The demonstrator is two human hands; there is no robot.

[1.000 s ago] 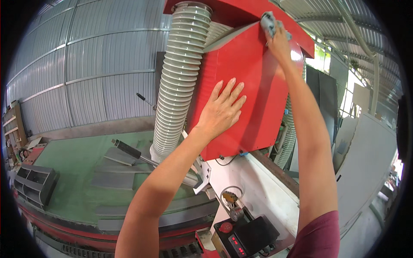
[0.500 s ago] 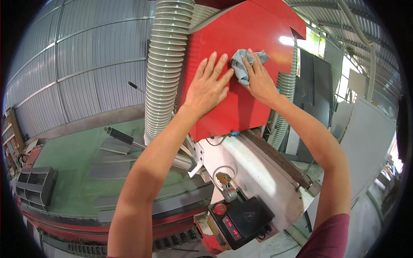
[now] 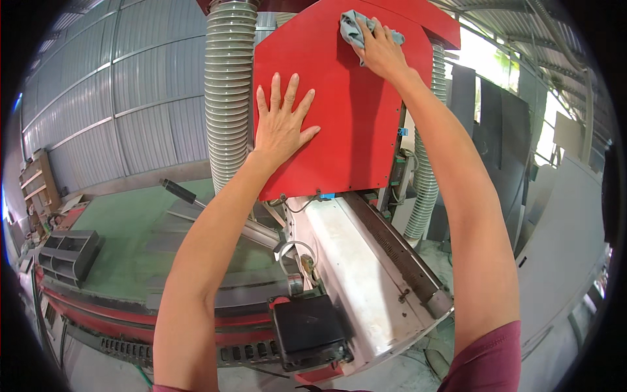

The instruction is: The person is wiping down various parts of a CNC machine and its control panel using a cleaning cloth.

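Holding a grey-blue cloth [image 3: 353, 29] against the red panel [image 3: 333, 117], near its top, the right hand [image 3: 384, 53] is curving its fingers over it. The left hand [image 3: 281, 129] is resting with fingers spread on the panel's left part. A ribbed hose [image 3: 230, 91] is hanging just left of the panel, a white beam [image 3: 353, 255] is extending from beneath it, and a black box [image 3: 310, 323] is sitting well below it.

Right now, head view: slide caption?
Right-hand fingers hold a grey-blue cloth against a red panel; left-hand fingers spread over its left side.
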